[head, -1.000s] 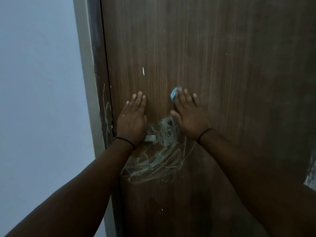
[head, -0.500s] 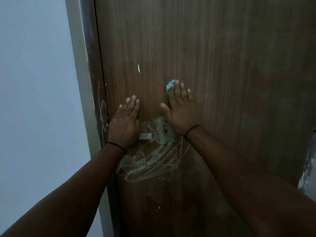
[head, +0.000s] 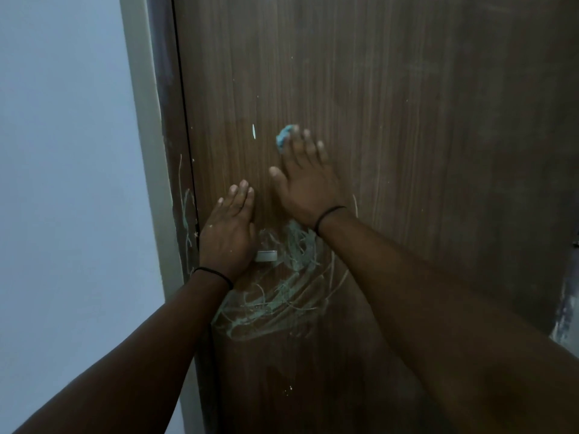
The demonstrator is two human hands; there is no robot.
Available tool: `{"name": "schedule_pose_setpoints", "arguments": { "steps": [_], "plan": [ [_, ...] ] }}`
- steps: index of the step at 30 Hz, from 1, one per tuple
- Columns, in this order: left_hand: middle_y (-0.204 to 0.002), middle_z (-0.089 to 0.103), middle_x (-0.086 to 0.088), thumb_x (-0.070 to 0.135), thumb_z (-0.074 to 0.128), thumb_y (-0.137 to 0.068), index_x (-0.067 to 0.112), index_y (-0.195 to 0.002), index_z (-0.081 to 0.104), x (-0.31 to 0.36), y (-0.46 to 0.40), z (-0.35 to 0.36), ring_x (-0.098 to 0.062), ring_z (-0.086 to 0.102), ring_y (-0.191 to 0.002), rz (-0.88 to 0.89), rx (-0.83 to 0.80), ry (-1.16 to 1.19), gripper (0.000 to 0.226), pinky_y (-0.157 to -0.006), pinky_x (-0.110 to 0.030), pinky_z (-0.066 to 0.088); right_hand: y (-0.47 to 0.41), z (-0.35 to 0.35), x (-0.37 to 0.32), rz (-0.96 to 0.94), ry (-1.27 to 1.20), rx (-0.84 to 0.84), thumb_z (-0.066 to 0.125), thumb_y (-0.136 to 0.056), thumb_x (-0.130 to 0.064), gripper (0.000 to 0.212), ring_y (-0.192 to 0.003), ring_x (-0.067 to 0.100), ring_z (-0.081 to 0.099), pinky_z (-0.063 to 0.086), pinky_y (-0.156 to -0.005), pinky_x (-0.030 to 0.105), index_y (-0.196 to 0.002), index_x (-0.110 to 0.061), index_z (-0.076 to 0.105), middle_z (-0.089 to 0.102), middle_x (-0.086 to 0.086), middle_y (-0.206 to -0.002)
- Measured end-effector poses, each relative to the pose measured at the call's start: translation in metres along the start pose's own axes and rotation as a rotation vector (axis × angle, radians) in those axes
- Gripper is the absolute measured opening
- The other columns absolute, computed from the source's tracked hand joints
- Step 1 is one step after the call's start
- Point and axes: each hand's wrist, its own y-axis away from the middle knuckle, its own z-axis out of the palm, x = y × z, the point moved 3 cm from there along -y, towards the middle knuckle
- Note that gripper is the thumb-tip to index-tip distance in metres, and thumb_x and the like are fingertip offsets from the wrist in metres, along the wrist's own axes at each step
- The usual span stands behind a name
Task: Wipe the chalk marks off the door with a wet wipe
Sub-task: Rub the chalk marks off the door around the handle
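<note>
Blue wet wipe (head: 283, 140) under right hand (head: 308, 183), wooden door (head: 407, 151)

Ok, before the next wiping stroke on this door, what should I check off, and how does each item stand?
1. Wet wipe under the right hand fingers: ok.
2. Left hand flat on the door, bracing it: ok.
3. Wipe on the chalk marks: not ok, it sits above them.
4. Scribble cleared: not ok, also streaks on the door frame.
5. Wipe damp: cannot tell.
</note>
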Motion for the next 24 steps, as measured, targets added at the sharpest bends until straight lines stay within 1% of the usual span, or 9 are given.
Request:
{"name": "schedule_pose_setpoints", "arguments": {
  "steps": [2, 5, 8, 11, 14, 17, 20, 22, 24],
  "plan": [
    [-0.158, 0.026, -0.011, 0.009, 0.046, -0.095, 0.006, -0.150, 0.030, -0.003, 0.001, -0.002, -0.025, 0.023, -0.147, 0.007, -0.001, 0.000, 0.057, -0.121, -0.041, 0.019, 0.014, 0.011, -0.015, -0.098, 0.029, -0.043, 0.014, -0.100, -0.047, 0.064, -0.148, 0.021, -0.005, 0.003, -0.121, 0.042, -0.152, -0.010, 0.004, 0.001, 0.008, -0.161],
    [-0.158, 0.026, -0.010, 0.011, 0.047, -0.096, 0.007, -0.150, 0.029, -0.010, 0.002, -0.007, -0.024, 0.023, -0.147, 0.028, -0.008, -0.025, 0.057, -0.121, -0.039, 0.017, 0.052, 0.020, 0.006, -0.161, 0.085, -0.089, 0.012, -0.101, -0.046, 0.061, -0.148, 0.017, -0.004, 0.006, -0.121, 0.042, -0.152, -0.014, 0.004, 0.003, 0.004, -0.161],
    [-0.159, 0.025, -0.009, 0.011, 0.046, -0.096, 0.008, -0.150, 0.029, -0.010, 0.001, -0.008, -0.023, 0.021, -0.147, 0.039, -0.014, -0.030, 0.057, -0.122, -0.037, 0.015, 0.047, 0.009, 0.031, -0.048, 0.081, -0.051, 0.010, -0.101, -0.045, 0.061, -0.148, 0.016, -0.004, 0.001, -0.121, 0.041, -0.152, -0.014, 0.004, 0.002, 0.004, -0.161],
    [-0.159, 0.025, -0.010, 0.010, 0.045, -0.095, 0.007, -0.150, 0.029, -0.006, 0.001, -0.004, -0.024, 0.021, -0.148, 0.022, -0.005, -0.023, 0.058, -0.121, -0.038, 0.017, 0.001, -0.006, 0.006, 0.053, 0.009, 0.038, 0.015, -0.101, -0.045, 0.063, -0.148, 0.021, -0.002, 0.000, -0.121, 0.041, -0.152, -0.009, 0.005, 0.002, 0.009, -0.161],
    [-0.158, 0.027, -0.009, 0.010, 0.045, -0.094, 0.010, -0.150, 0.030, -0.008, 0.001, -0.003, -0.025, 0.023, -0.147, 0.024, 0.000, 0.021, 0.059, -0.121, -0.040, 0.018, -0.032, -0.001, -0.044, -0.047, -0.011, 0.031, 0.017, -0.101, -0.045, 0.063, -0.148, 0.022, -0.003, -0.003, -0.120, 0.041, -0.152, -0.010, 0.006, 0.002, 0.009, -0.161],
    [-0.154, 0.036, -0.010, 0.013, 0.040, -0.094, 0.009, -0.148, 0.035, -0.017, 0.008, -0.004, -0.026, 0.030, -0.144, 0.058, 0.014, 0.052, 0.054, -0.120, -0.041, 0.023, -0.006, 0.018, -0.060, -0.179, 0.062, -0.012, 0.018, -0.101, -0.042, 0.061, -0.148, 0.019, 0.000, 0.001, -0.121, 0.042, -0.152, -0.011, 0.010, 0.007, 0.006, -0.161],
    [-0.151, 0.038, -0.014, 0.016, 0.040, -0.091, 0.004, -0.144, 0.040, -0.025, 0.017, -0.003, -0.028, 0.034, -0.142, 0.055, 0.008, 0.025, 0.055, -0.118, -0.041, 0.023, 0.052, 0.030, -0.029, -0.278, 0.124, -0.096, 0.019, -0.100, -0.041, 0.059, -0.148, 0.017, 0.002, 0.006, -0.120, 0.042, -0.152, -0.013, 0.012, 0.010, 0.004, -0.161],
    [-0.151, 0.039, -0.014, 0.016, 0.040, -0.089, 0.003, -0.144, 0.041, -0.026, 0.021, -0.003, -0.029, 0.035, -0.141, 0.050, -0.001, 0.010, 0.056, -0.117, -0.040, 0.022, 0.078, 0.029, 0.007, -0.241, 0.167, -0.123, 0.015, -0.100, -0.041, 0.059, -0.148, 0.016, 0.001, 0.005, -0.120, 0.043, -0.152, -0.015, 0.010, 0.009, 0.002, -0.161],
    [-0.152, 0.038, -0.014, 0.016, 0.040, -0.090, 0.004, -0.144, 0.041, -0.027, 0.023, -0.004, -0.028, 0.035, -0.141, 0.056, -0.006, 0.004, 0.055, -0.118, -0.039, 0.022, 0.078, 0.022, 0.030, -0.135, 0.189, -0.110, 0.011, -0.100, -0.042, 0.059, -0.148, 0.016, -0.001, 0.002, -0.120, 0.043, -0.153, -0.016, 0.008, 0.007, 0.003, -0.161]
  ]
}}
